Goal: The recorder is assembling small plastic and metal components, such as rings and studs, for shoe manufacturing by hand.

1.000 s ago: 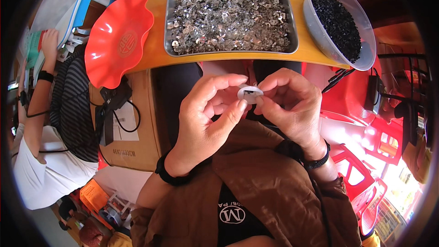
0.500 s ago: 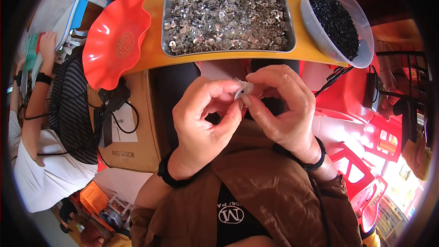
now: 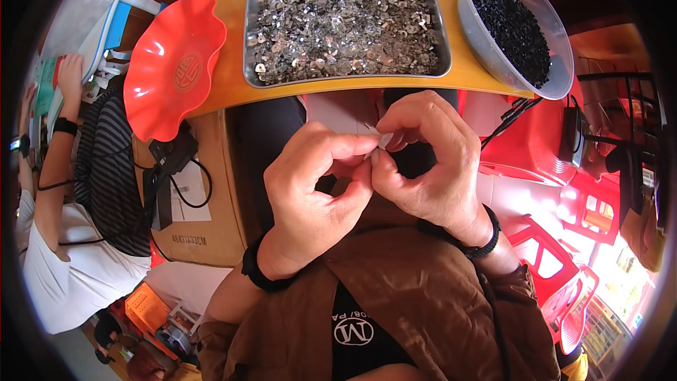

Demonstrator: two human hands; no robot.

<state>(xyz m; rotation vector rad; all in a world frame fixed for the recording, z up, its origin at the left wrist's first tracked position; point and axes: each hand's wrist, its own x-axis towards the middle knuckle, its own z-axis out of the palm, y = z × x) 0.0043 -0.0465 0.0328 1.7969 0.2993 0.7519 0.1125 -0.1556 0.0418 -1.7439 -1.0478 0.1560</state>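
Note:
My left hand (image 3: pixel 317 194) and my right hand (image 3: pixel 430 159) meet in front of my chest, below the table's near edge. Between their fingertips sits a small whitish translucent plastic piece (image 3: pixel 384 141). Thumb and forefinger of each hand pinch it, and the fingers hide most of its shape. Just beyond my hands, on the table, stands a metal tray (image 3: pixel 248 46) full of small shiny metal and clear plastic parts (image 3: pixel 345 25). To its right is a clear plastic bowl (image 3: pixel 562 63) of small black pieces (image 3: pixel 511 35).
A red wavy-rimmed plate (image 3: pixel 173 70) overhangs the wooden table (image 3: pixel 233 92) at left. Under it stand a cardboard box (image 3: pixel 211 212) and a black device with cables (image 3: pixel 173 155). At far left another person's hand (image 3: pixel 70 74) holds a green-and-white object. Red chairs (image 3: pixel 550 261) stand at right.
My fingertips have drawn closer together around the plastic piece, so less of it shows. The piece has turned between them. The whole view has shifted slightly.

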